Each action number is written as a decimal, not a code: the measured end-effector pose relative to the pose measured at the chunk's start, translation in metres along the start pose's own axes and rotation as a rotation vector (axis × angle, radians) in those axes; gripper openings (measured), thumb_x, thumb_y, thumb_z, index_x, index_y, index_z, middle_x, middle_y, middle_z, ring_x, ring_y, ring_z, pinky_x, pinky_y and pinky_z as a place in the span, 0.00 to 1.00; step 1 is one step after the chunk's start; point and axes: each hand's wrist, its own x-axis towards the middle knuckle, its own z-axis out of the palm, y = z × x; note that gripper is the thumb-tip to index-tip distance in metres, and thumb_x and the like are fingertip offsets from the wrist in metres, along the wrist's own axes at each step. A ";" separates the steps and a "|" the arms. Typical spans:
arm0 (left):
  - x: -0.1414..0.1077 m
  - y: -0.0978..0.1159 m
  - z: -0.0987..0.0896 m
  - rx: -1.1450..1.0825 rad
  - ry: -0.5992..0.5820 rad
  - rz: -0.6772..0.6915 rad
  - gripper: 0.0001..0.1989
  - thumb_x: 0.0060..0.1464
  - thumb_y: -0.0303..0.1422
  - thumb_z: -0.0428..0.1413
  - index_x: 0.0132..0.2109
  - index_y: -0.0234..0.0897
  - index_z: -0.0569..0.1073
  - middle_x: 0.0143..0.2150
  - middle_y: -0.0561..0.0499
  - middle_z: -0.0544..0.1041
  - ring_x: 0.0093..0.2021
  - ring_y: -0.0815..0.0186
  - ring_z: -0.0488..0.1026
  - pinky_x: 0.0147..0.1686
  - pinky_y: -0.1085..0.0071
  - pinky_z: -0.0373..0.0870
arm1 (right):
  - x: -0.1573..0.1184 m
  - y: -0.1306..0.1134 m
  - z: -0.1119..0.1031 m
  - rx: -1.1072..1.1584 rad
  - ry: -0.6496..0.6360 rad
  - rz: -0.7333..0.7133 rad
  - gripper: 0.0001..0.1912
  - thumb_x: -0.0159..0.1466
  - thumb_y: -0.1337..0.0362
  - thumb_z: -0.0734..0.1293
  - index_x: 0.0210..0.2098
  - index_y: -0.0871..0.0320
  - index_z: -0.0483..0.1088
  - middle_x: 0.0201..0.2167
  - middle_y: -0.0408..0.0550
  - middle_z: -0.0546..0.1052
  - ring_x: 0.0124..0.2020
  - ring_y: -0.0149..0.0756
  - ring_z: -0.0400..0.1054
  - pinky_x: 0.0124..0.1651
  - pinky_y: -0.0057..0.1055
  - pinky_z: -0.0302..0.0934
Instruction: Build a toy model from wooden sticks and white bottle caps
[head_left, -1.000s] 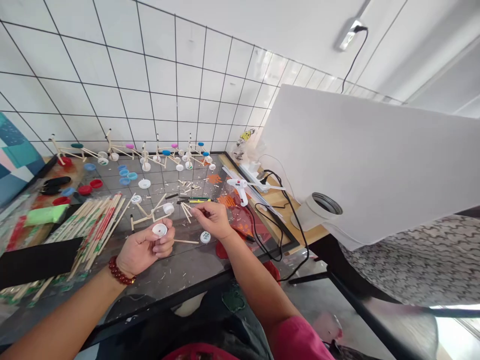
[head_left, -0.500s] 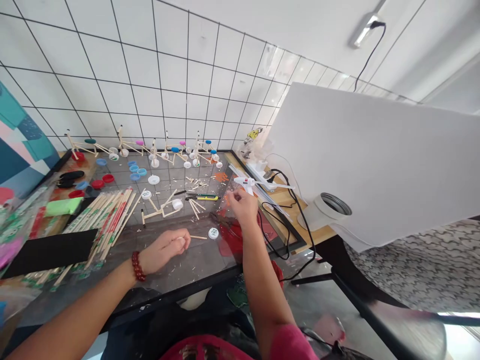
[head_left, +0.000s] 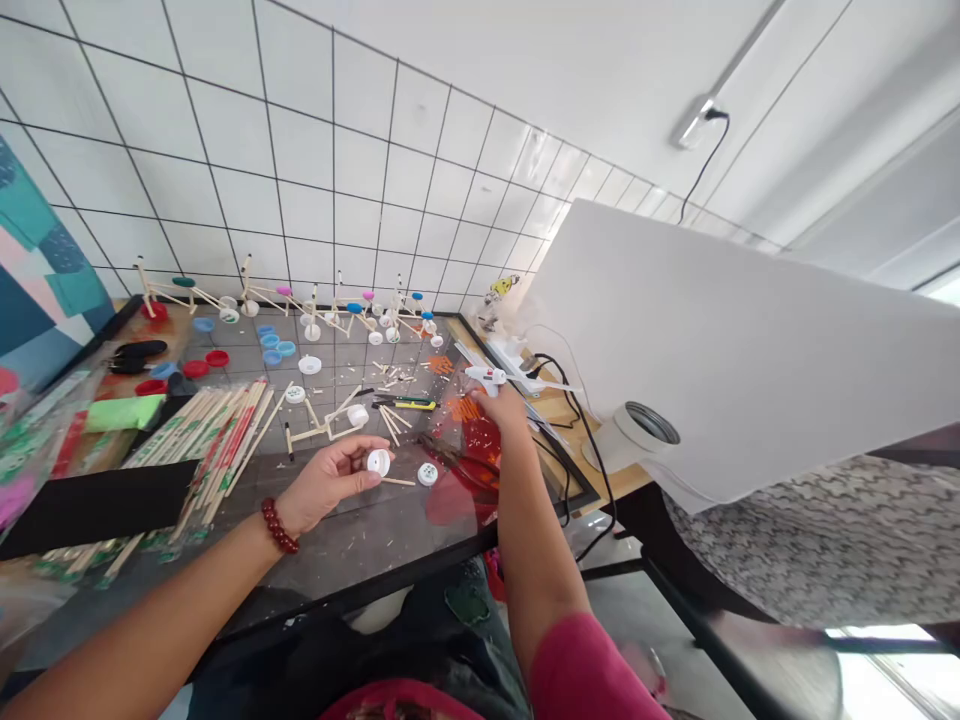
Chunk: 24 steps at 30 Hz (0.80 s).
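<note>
Between the thumb and fingers of my left hand (head_left: 330, 483) is a white bottle cap (head_left: 379, 462), its hollow side showing. My right hand (head_left: 501, 405) is at the white glue gun (head_left: 486, 376), fingers wrapped at its handle. A second white cap (head_left: 427, 474) with a printed top lies on the table between my hands, beside a short wooden stick (head_left: 398, 482). A stick frame (head_left: 328, 427) with white caps lies beyond my left hand. Near it is a yellow-green cutter (head_left: 409, 403).
Several stick-and-cap models (head_left: 352, 310) stand along the tiled wall. Bundled sticks (head_left: 202, 440) and a black sheet (head_left: 105, 500) lie at left. Pliers (head_left: 457, 457) rest on red material. Black cables (head_left: 592, 430) and a white pot (head_left: 637, 437) are at right.
My left hand has opened out from a closed pose and now shows the white cap. My right hand has moved onto the glue gun's handle. The view has shifted slightly.
</note>
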 end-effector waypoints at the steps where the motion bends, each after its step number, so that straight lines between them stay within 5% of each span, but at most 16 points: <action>1: 0.000 0.000 -0.001 -0.027 0.021 0.007 0.22 0.46 0.37 0.75 0.49 0.39 0.82 0.49 0.44 0.84 0.46 0.59 0.78 0.46 0.66 0.74 | -0.001 -0.003 -0.001 0.005 -0.002 0.011 0.26 0.65 0.52 0.72 0.57 0.60 0.79 0.48 0.62 0.85 0.51 0.56 0.80 0.51 0.40 0.70; 6: 0.003 -0.003 -0.002 -0.116 0.073 0.019 0.22 0.43 0.34 0.76 0.48 0.39 0.84 0.51 0.43 0.85 0.51 0.55 0.79 0.51 0.61 0.76 | -0.026 -0.009 -0.017 0.077 0.020 -0.049 0.23 0.64 0.56 0.70 0.54 0.61 0.81 0.47 0.61 0.86 0.50 0.57 0.80 0.52 0.42 0.70; 8: 0.004 -0.005 -0.001 -0.135 0.078 0.006 0.24 0.43 0.35 0.76 0.49 0.38 0.84 0.52 0.42 0.85 0.52 0.54 0.80 0.51 0.60 0.76 | -0.045 -0.004 -0.024 0.286 0.016 -0.160 0.24 0.62 0.53 0.71 0.53 0.60 0.82 0.44 0.56 0.86 0.46 0.53 0.80 0.50 0.42 0.71; 11: 0.005 -0.007 -0.001 -0.161 0.109 -0.014 0.26 0.42 0.35 0.76 0.51 0.37 0.83 0.52 0.41 0.85 0.51 0.55 0.81 0.53 0.59 0.76 | -0.082 0.005 -0.030 0.681 -0.095 -0.284 0.25 0.57 0.47 0.75 0.47 0.59 0.83 0.39 0.51 0.86 0.39 0.49 0.78 0.46 0.42 0.72; 14: 0.005 -0.009 -0.001 -0.169 0.155 -0.027 0.28 0.41 0.35 0.77 0.50 0.36 0.83 0.50 0.42 0.85 0.48 0.56 0.81 0.52 0.59 0.77 | -0.122 0.009 -0.033 0.842 -0.277 -0.287 0.23 0.57 0.47 0.79 0.44 0.58 0.84 0.37 0.51 0.86 0.37 0.46 0.78 0.44 0.41 0.72; 18: 0.005 -0.010 -0.001 -0.165 0.178 -0.021 0.27 0.40 0.33 0.77 0.49 0.36 0.83 0.47 0.44 0.85 0.46 0.58 0.80 0.47 0.62 0.77 | -0.158 0.003 -0.034 0.855 -0.354 -0.315 0.21 0.59 0.48 0.78 0.44 0.56 0.84 0.38 0.51 0.86 0.36 0.45 0.78 0.41 0.39 0.73; 24: 0.005 -0.008 -0.001 -0.159 0.122 -0.034 0.27 0.40 0.33 0.77 0.50 0.36 0.83 0.48 0.44 0.85 0.45 0.61 0.80 0.48 0.63 0.77 | -0.170 -0.011 -0.037 0.633 -0.306 -0.528 0.13 0.63 0.54 0.75 0.44 0.53 0.84 0.36 0.49 0.85 0.36 0.45 0.78 0.44 0.38 0.72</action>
